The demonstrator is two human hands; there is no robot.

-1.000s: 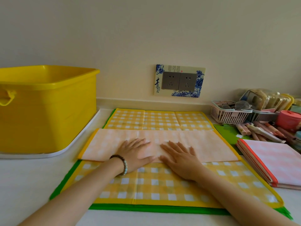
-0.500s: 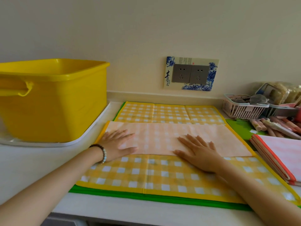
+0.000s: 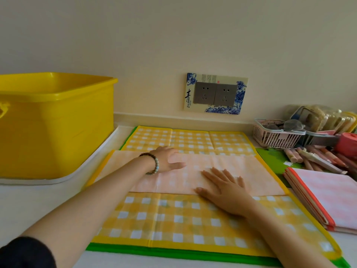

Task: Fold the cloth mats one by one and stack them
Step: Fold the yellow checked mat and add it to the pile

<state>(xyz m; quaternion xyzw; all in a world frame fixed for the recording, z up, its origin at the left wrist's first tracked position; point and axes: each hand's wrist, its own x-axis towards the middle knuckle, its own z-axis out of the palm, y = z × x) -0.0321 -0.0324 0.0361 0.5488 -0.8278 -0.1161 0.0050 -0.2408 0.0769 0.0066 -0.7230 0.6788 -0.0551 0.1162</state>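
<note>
Left hand (image 3: 166,159) slid inward, flat like right hand (image 3: 226,190), on pale fold of yellow checked mat (image 3: 173,219).

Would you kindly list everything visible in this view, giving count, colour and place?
yellow checked mat: one, yellow and white, centre of counter, pale strip folded over its middle.
green mat: one, green, beneath it, edges showing.
folded mats: one stack, pink with red edging, right.
tub: one, yellow, left, on white tray.
socket plate: one, grey with blue floral frame, wall.
basket: one, pink, back right.
pens: several, pinkish, before the basket.
left hand: one, bracelet at wrist, flat on the strip.
right hand: one, flat on the strip's near edge.
</note>
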